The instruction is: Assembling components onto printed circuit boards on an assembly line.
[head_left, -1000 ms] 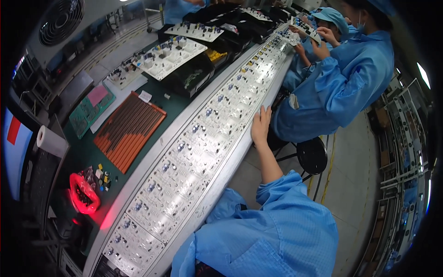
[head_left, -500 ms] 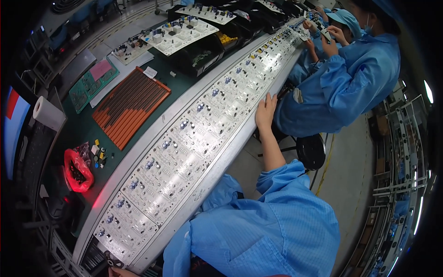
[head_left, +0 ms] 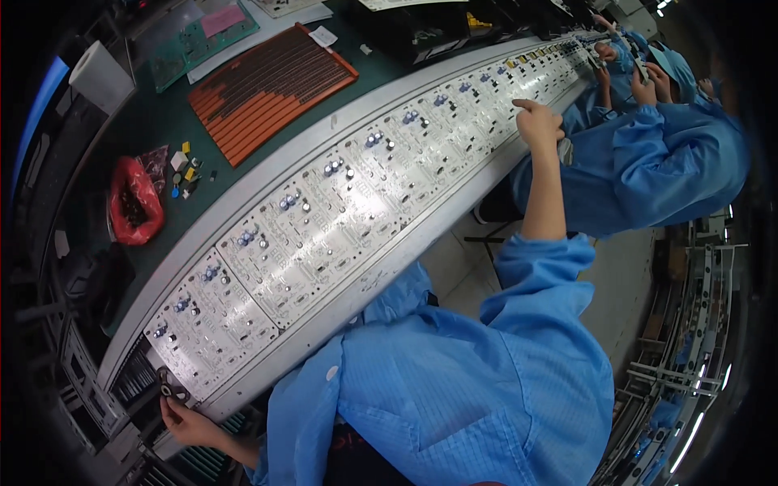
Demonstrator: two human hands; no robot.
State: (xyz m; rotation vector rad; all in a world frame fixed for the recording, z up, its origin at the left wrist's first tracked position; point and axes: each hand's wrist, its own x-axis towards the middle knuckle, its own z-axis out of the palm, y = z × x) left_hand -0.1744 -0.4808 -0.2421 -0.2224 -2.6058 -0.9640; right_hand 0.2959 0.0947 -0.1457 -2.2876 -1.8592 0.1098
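Note:
At the near left end of the conveyor (head_left: 334, 328), the fingers of my left hand (head_left: 194, 427) close on a small dark part with pale round discs (head_left: 172, 387). That part sits beside the corner of the nearest white circuit board (head_left: 198, 356). My right hand (head_left: 540, 125) is over the conveyor's right edge farther along, index finger stretched toward the boards and the other fingers curled, with nothing visible in it. A long row of white circuit boards (head_left: 324, 243) carries blue capacitors and small black parts.
On the green bench lie an orange tray of dark strips (head_left: 267, 97), a red plastic bag (head_left: 134, 202), loose small components (head_left: 185, 170) and green boards (head_left: 203, 44). A white paper roll (head_left: 101, 77) stands at left. Co-workers in blue (head_left: 648, 162) sit along the conveyor at right.
The view has turned, so the row sits higher and more of my left hand shows. My right hand has lifted from the conveyor's edge, its fingers now curled except the pointing index.

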